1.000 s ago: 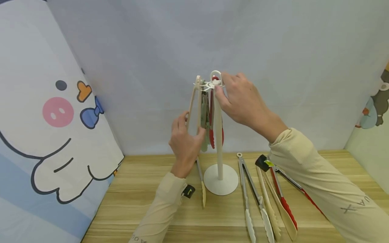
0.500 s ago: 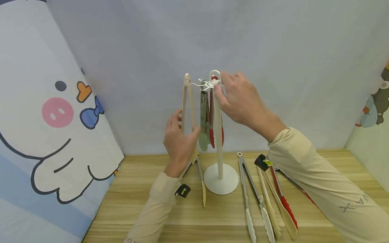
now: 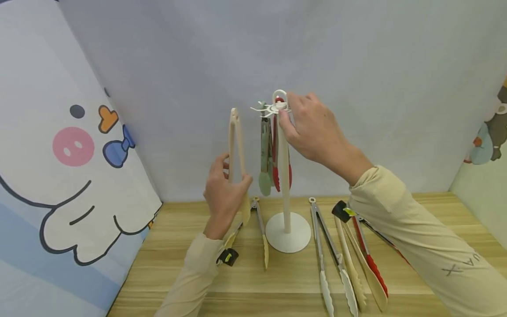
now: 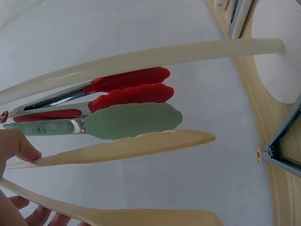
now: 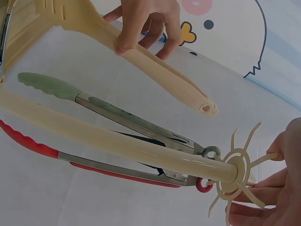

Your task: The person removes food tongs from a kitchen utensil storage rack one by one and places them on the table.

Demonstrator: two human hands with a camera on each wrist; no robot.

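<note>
My left hand [image 3: 225,191] grips a pair of cream tongs [image 3: 233,121], thumb on one arm and fingers on the other. The tongs stand upright with the hinge end on top, to the left of a cream utensil stand [image 3: 286,189]. In the right wrist view, their hinge end with its hole [image 5: 207,108] is apart from the stand's hook ring [image 5: 233,174]. My right hand [image 3: 317,127] holds the top of the stand at the hooks. Green tongs [image 4: 134,120] and red tongs [image 4: 131,94] hang from that ring on the left and back.
On the wooden table [image 3: 293,277] several tongs lie right of the stand's round base [image 3: 288,244], including white-tipped tongs [image 3: 325,288] and red-tipped tongs [image 3: 376,275]. Yellow-tipped tongs [image 3: 265,253] lie left of the base. A grey cloth [image 3: 190,88] hangs behind.
The cream tongs have come off the hook ring and moved left, then lower, with my left hand. Their arms stand closer together. My right hand stays at the stand's top.
</note>
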